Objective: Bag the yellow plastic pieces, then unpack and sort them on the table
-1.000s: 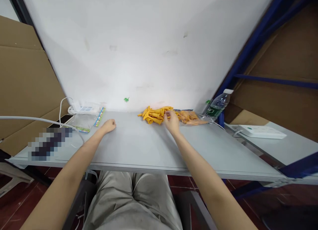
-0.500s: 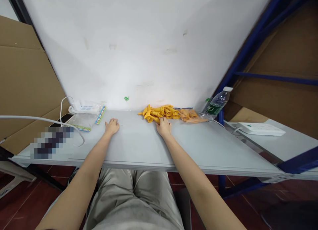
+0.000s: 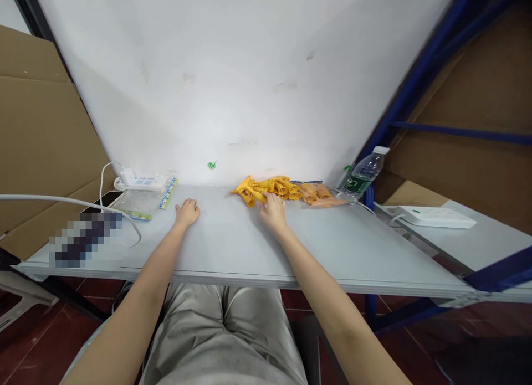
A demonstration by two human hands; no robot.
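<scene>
My left hand [image 3: 188, 213] lies flat on the grey table [image 3: 233, 246], fingers apart, with nothing in it. Right of centre, my right hand [image 3: 274, 212] is at the front of a pile of yellow plastic pieces [image 3: 248, 185] with hollow, funnel-like ends. Its fingers are spread and reach the nearest pieces; no piece is plainly gripped. Beside the pile, on the right, a clear plastic bag [image 3: 318, 194] contains more of the orange-yellow pieces.
A water bottle [image 3: 366, 172] leans at the right. At the left are clear packets with patterned strips [image 3: 167, 194], a white power strip [image 3: 145, 181], a white cable [image 3: 75, 199], a phone [image 3: 108, 199] and a blurred patch. Cardboard [image 3: 41, 130] stands on the left side; a white wall rises behind.
My right hand has shifted slightly, and the yellow pieces at the left front of the pile lie differently. My left hand has stayed in place.
</scene>
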